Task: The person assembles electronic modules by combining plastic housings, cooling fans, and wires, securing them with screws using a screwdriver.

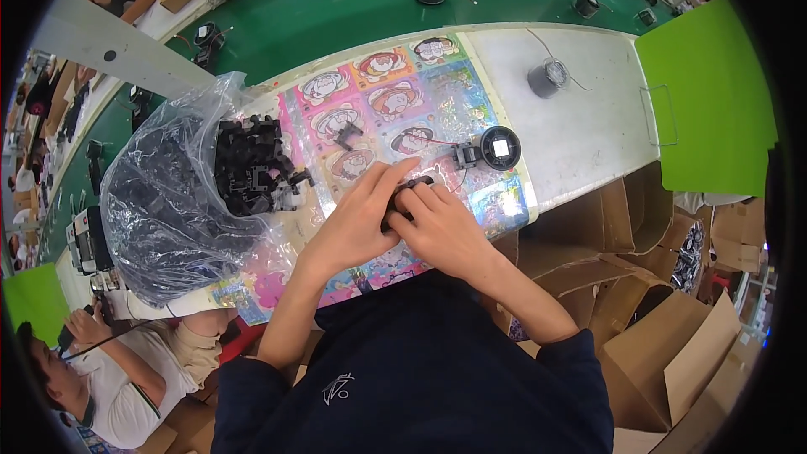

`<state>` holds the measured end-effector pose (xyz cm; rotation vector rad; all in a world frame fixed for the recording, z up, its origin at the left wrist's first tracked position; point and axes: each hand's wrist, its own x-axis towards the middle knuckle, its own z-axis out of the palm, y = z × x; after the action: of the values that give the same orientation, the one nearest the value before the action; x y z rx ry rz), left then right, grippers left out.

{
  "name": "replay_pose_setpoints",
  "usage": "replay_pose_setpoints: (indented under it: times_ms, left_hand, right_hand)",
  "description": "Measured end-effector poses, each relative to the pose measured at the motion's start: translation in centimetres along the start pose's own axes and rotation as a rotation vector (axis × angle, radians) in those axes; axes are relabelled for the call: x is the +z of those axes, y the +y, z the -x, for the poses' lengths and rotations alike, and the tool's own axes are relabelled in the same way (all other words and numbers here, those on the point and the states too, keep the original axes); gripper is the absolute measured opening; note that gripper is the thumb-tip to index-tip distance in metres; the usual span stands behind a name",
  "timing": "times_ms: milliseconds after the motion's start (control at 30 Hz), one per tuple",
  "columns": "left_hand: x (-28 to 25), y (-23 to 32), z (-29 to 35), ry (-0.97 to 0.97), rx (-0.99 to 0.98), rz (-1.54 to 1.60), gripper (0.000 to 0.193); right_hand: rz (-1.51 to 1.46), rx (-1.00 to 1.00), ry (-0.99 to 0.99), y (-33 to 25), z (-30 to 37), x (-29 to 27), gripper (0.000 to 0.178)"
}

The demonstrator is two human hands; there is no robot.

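Observation:
My left hand (360,217) and my right hand (443,227) meet over the colourful printed mat (315,122). Between them is a dark plastic part (414,187), mostly covered by my fingers, so its exact shape is hidden. Both hands are closed on it, with the left index finger stretched out above. Just beyond my right hand lies a round black lamp-like unit (500,148) with a white square label, joined to a black bracket (464,155) with thin wires. A small black clip (346,135) rests on the mat farther off.
At left, a clear plastic bag (160,202) lies open, spilling black plastic parts (252,164). A clear-topped cylinder with wires (548,78) stands on the white tabletop (601,139). Behind runs a green conveyor belt (336,4) carrying similar units. Cardboard boxes (656,353) fill the right; another person (143,370) sits lower left.

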<state>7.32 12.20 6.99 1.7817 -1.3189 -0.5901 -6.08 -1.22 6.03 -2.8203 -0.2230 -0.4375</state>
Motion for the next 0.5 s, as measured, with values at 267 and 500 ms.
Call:
replay_pose_setpoints:
  times_ms: [267,500]
  left_hand:
    - [0.5,0.2,1.5,0.013,0.078,-0.117,0.086]
    - [0.5,0.0,2.2,0.161,-0.013,0.039,0.077]
  right_hand:
    - [-0.294,0.081,-0.006,1.1,1.3,-0.2,0.014]
    - [-0.755,0.570,0.353,0.3,1.4,-1.9,0.015]
